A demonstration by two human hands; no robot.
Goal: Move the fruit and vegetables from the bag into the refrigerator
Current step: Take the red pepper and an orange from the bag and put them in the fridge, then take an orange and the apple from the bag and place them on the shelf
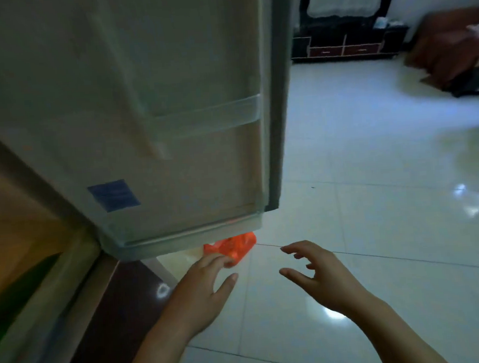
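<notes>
Head view: the fridge door point(148, 116) stands open, filling the upper left. Below its bottom edge an orange bag point(233, 245) lies on the tiled floor point(377, 228), mostly hidden. The left hand point(203, 288), fingers spread and empty, reaches just beside the bag. The right hand point(321, 274) hovers open, fingers curled, holding nothing.

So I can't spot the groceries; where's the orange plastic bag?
In the head view it lies low at centre: the orange plastic bag on the floor, part-hidden under the open refrigerator door, at the left hand fingertips.
</notes>
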